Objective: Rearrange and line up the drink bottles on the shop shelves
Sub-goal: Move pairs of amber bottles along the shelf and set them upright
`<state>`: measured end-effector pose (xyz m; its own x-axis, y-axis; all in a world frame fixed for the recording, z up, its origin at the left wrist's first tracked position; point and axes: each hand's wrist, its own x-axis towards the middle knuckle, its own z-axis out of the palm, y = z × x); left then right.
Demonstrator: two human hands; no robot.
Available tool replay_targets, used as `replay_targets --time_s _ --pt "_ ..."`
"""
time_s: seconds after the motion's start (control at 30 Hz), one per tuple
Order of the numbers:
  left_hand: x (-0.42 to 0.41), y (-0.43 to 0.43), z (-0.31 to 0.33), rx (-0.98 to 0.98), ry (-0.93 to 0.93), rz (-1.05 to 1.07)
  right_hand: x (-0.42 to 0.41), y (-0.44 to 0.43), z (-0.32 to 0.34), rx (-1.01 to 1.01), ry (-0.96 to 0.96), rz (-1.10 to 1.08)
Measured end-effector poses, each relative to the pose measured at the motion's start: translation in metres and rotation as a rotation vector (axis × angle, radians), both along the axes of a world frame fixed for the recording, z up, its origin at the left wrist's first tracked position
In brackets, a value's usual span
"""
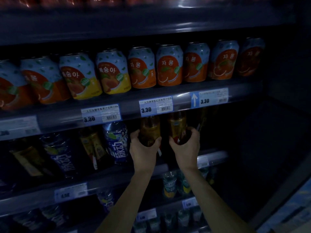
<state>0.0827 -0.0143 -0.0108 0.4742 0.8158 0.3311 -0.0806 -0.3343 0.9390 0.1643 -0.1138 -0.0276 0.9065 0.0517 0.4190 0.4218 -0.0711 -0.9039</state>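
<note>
My left hand (143,148) grips one amber bottle (149,130) | my right hand (185,145) grips another (176,126) | both upright, side by side, middle shelf (212,157), right of the blue bottle (116,142).

Left hand (143,149) around left bottle (149,128), right hand (186,147) around right bottle (176,126)
</note>
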Motion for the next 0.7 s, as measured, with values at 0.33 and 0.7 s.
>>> replay_targets --time_s 0.33,0.7 --pt "-0.018 -0.001 -0.02 0.1 0.137 -0.046 -0.01 -0.009 -0.014 -0.049 -0.072 0.035" --pt "-0.011 -0.006 -0.023 0.051 0.158 -0.041 -0.004 -0.018 -0.013 -0.19 0.007 0.047"
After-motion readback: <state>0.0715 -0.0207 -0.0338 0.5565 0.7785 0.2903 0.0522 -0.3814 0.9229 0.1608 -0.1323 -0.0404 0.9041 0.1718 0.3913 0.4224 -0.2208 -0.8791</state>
